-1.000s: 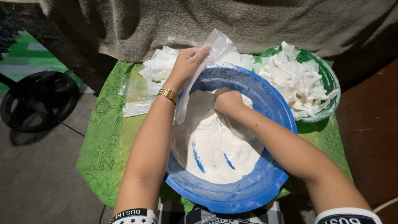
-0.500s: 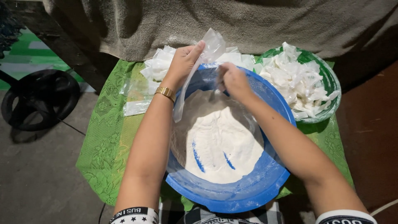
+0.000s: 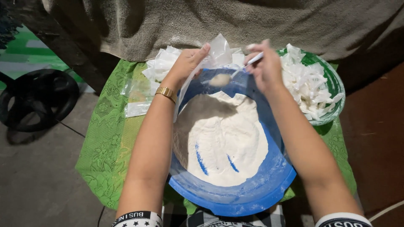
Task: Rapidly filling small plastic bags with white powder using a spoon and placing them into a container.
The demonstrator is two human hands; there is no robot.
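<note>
- Left hand (image 3: 185,63): grip pinched on a clear plastic bag (image 3: 219,50), held open over the far rim of the blue basin (image 3: 252,197).
- Basin holds white flour (image 3: 223,143), centre of green cloth (image 3: 105,159).
- Right hand (image 3: 265,67): grip closed on a spoon (image 3: 235,73), heaped, at the bag's mouth.
- Far right: green bowl (image 3: 334,84) of filled bags.

Blue basin (image 3: 252,197) smooth plastic, dusted matt with white powder (image 3: 223,138); clear bag (image 3: 219,52) thin glossy film; green cloth (image 3: 105,147) lacy, textured; bracelet (image 3: 166,93) shiny metal.
</note>
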